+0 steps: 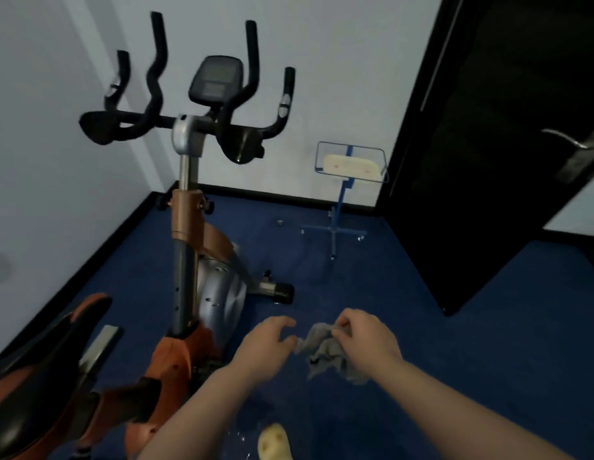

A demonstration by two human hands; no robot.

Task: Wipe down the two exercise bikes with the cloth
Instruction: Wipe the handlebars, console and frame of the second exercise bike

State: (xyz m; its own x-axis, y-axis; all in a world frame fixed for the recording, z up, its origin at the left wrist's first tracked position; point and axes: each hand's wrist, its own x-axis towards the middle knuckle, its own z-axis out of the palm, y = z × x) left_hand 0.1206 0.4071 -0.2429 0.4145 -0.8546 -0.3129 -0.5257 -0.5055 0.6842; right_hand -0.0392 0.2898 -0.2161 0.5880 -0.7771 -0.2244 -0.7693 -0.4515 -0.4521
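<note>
An orange and grey exercise bike (189, 260) stands in the room's left corner, with black handlebars (156, 121), a console (216, 79) and a black-orange saddle (33, 376) at the lower left. A crumpled grey cloth (325, 350) hangs between my hands, to the right of the bike frame. My right hand (365, 340) pinches the cloth's top edge. My left hand (269, 343) has curled fingers touching the cloth's left corner. Only one bike is in view.
Blue carpet (455, 327) covers the floor. A blue wire stand (348, 180) holding a pale pad stands by the back wall. A dark door (505, 144) hangs open on the right. A pale slipper (274, 443) shows at the bottom edge.
</note>
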